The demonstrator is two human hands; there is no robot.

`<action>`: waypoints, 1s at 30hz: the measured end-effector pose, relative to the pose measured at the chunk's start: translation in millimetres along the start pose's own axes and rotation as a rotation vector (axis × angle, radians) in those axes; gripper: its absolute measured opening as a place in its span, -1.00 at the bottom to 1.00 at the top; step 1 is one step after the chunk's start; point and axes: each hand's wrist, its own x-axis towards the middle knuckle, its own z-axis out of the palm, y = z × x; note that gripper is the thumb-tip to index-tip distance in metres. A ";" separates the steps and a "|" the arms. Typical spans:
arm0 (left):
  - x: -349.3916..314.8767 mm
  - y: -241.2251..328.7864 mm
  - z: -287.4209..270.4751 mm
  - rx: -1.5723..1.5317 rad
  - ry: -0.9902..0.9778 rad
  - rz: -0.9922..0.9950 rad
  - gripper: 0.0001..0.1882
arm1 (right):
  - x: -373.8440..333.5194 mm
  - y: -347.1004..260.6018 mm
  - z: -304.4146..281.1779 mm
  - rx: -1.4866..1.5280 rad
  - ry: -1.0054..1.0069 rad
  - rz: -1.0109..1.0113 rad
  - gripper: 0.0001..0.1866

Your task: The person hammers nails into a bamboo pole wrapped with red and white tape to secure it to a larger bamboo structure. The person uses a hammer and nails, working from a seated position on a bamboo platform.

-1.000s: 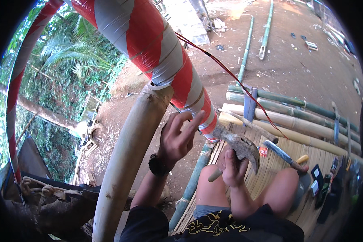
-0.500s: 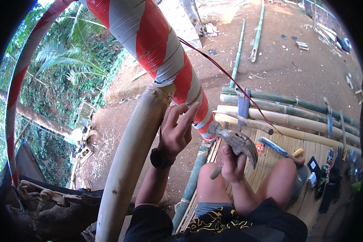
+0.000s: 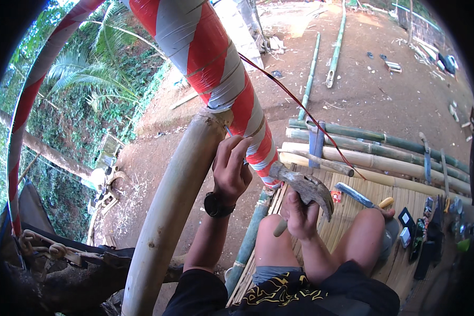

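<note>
My left hand (image 3: pixel 231 171), with a black watch at the wrist, is up against a thick pale bamboo pole (image 3: pixel 168 210), close to its upper end. Its fingers are curled together around a thin metal nail (image 3: pixel 227 129), mostly hidden, whose visible end points at the joint. There the bamboo meets a slanting post (image 3: pixel 216 68) wrapped in red and silver-white tape. Above my thighs, my right hand (image 3: pixel 302 216) grips a claw hammer (image 3: pixel 303 187) just below its worn metal head. The handle's lower end shows under the hand.
I sit on a slatted bamboo platform (image 3: pixel 347 210), edged by several bamboo poles (image 3: pixel 379 152). A blade with a wooden handle (image 3: pixel 361 195) and various small items lie on it at right. A red cable (image 3: pixel 295 100) runs from the post. Dirt ground (image 3: pixel 379 100) spreads beyond.
My left hand's index finger, stretched upward before, has curled in toward the nail. The right hand still holds the hammer in nearly the same place. The view has shifted slightly.
</note>
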 end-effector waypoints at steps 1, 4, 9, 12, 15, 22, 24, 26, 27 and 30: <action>0.2 0.0 0.6 0.000 -0.001 0.005 -0.68 | -0.4 0.1 0.9 0.004 -0.002 0.003 -0.86; 0.6 2.1 0.9 0.005 0.003 0.004 -0.70 | -0.9 2.4 1.7 -0.006 0.014 -0.005 -0.86; -9.5 13.7 -6.4 0.046 0.157 0.028 -0.77 | -2.9 -3.8 2.8 0.093 -0.009 0.029 -0.89; -14.2 8.6 -1.1 -0.012 0.310 -0.068 -0.73 | -2.9 -2.4 0.4 0.078 -0.022 0.045 -0.89; -9.4 13.0 11.8 -0.173 0.417 -0.171 -0.72 | -3.6 0.9 -0.7 0.029 -0.006 0.039 -0.89; 2.2 28.6 24.5 -0.016 0.483 -0.352 -0.76 | -7.3 -1.1 0.0 -0.033 0.053 0.025 -0.85; 2.6 32.0 22.5 0.081 0.429 -0.383 -0.79 | -6.2 -2.6 -1.7 -0.053 0.063 -0.007 -0.84; 5.5 27.7 29.4 0.095 0.483 -0.391 -0.81 | -4.4 -1.5 -8.7 -0.094 0.074 -0.036 -0.83; 9.4 25.4 28.5 0.116 0.509 -0.387 -0.82 | -4.1 -2.2 -7.8 -0.076 0.070 -0.019 -0.83; 15.1 25.9 34.1 -0.041 0.642 -0.360 -0.79 | -3.7 -3.4 -8.1 -0.019 0.059 0.035 -0.84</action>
